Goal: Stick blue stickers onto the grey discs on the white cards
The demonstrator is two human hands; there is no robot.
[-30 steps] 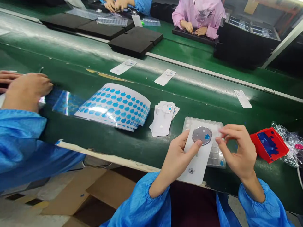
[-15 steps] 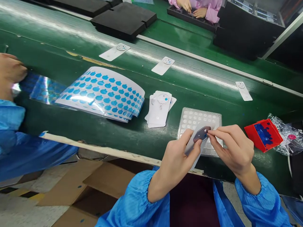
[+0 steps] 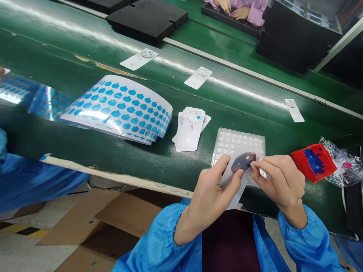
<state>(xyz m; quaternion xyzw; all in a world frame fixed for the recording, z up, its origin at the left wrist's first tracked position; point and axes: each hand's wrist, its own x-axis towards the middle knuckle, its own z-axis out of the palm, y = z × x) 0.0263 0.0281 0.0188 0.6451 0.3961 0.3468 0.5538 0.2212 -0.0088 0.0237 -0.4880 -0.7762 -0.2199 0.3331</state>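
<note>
One white card in the left hand, long axis tilting up-right, right-hand fingers pinched on its grey octagon

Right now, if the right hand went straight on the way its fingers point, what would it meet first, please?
The grey piece on the white card, it seems; the right hand is at its edge, though depth is unclear.

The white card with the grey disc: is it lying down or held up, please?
Held up: the left hand grips the white card above the clear plastic tray.
</note>
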